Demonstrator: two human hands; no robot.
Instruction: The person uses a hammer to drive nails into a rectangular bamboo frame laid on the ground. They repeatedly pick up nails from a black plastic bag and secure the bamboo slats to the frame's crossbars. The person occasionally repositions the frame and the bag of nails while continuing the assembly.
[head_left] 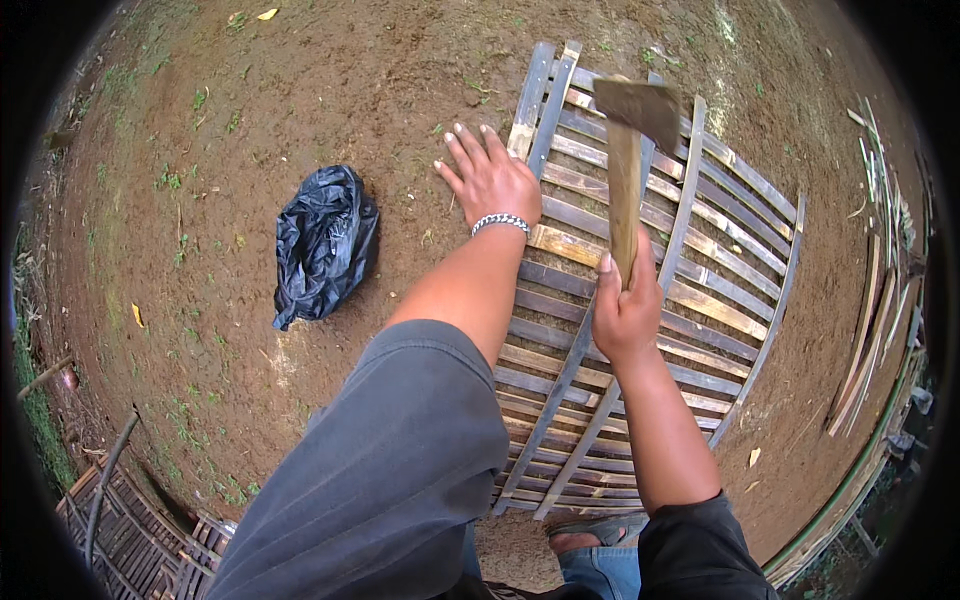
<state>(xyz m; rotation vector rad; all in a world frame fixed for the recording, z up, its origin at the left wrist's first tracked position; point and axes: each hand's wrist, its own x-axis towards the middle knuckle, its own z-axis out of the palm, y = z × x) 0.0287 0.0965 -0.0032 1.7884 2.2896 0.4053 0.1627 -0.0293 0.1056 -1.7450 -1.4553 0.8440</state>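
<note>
A slatted bamboo panel lies flat on the ground, its many crosswise strips joined to long lengthwise ones. My right hand is closed around the wooden handle of a hatchet, held above the panel with its dark, blurred metal head pointing away from me. At the panel's left edge, my left hand rests palm down with fingers spread, its heel by the long edge strip. A chain bracelet circles that wrist. Whether the left palm presses on a strip is hidden.
On the brown soil to the left sits a crumpled black plastic bag, its mouth open over small thin shiny pieces. Loose bamboo strips lie at the right. Another slatted bamboo piece is at lower left. My sandalled foot stands at the panel's near edge.
</note>
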